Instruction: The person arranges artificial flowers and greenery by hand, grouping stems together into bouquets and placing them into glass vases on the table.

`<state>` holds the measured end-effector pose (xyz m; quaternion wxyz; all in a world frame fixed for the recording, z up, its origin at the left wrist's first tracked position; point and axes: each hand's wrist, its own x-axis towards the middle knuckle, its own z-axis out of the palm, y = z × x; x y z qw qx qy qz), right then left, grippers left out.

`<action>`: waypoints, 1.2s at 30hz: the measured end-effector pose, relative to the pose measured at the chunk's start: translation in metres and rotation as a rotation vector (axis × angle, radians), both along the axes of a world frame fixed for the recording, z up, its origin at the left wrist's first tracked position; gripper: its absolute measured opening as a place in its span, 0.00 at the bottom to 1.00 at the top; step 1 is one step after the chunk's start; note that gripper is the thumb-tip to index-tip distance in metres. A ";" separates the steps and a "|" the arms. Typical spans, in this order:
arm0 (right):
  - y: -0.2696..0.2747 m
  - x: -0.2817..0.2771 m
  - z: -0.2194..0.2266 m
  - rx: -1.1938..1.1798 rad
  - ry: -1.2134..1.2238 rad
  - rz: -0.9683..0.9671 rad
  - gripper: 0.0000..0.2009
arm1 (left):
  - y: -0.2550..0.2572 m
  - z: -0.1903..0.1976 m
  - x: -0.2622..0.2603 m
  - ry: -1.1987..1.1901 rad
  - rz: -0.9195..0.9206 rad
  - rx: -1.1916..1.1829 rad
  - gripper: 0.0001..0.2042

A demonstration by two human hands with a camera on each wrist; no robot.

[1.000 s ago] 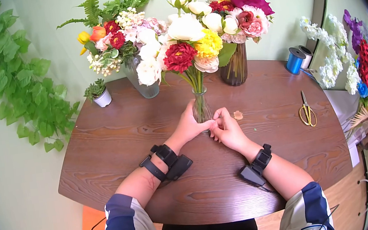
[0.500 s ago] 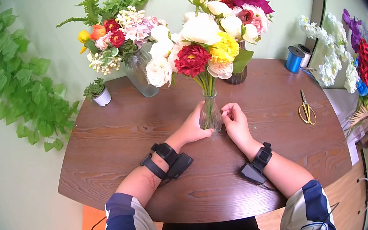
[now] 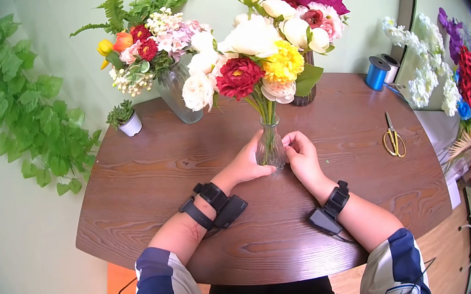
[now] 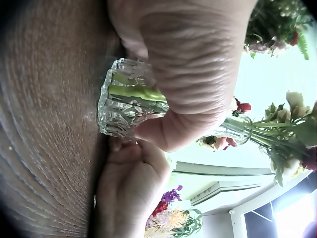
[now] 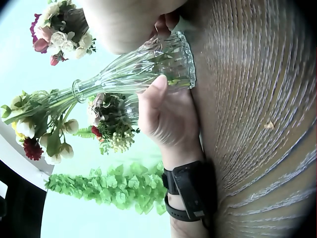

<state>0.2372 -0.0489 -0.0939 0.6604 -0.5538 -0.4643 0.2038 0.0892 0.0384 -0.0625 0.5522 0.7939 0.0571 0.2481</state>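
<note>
A clear glass vase (image 3: 270, 149) stands upright near the table's middle, with green stems inside. Red, yellow and white flowers (image 3: 251, 36) spread above its neck. My left hand (image 3: 247, 162) grips the vase from the left; its thumb lies across the lower glass (image 4: 111, 111) in the left wrist view. On the other side, my right hand (image 3: 304, 159) has loosely bent fingers close against the vase and holds nothing visible. In the right wrist view the right fingers (image 5: 166, 24) are near the vase's base; whether they touch it I cannot tell.
Two other flower-filled vases, one clear (image 3: 180, 95) and one dark (image 3: 304, 97), stand behind. A potted succulent (image 3: 125, 119) is at back left. Gold-handled scissors (image 3: 393, 141) and a blue spool (image 3: 377, 73) lie right. A small scrap (image 5: 269, 125) rests on the table (image 3: 210, 227).
Compared with one second ago, the vase and bouquet have shifted right and slightly nearer, with my left hand around the glass. My right hand has moved right, and the hands have separated.
</note>
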 end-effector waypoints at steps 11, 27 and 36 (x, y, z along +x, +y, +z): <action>-0.018 -0.016 0.033 0.223 -0.030 0.003 0.10 | -0.004 -0.001 0.003 -0.008 0.044 -0.005 0.33; -0.016 -0.018 0.033 0.162 0.040 -0.055 0.09 | -0.005 0.000 0.004 -0.003 0.046 -0.012 0.29; -0.016 -0.021 0.035 0.185 0.077 -0.085 0.08 | -0.005 0.000 0.004 -0.014 0.034 -0.037 0.29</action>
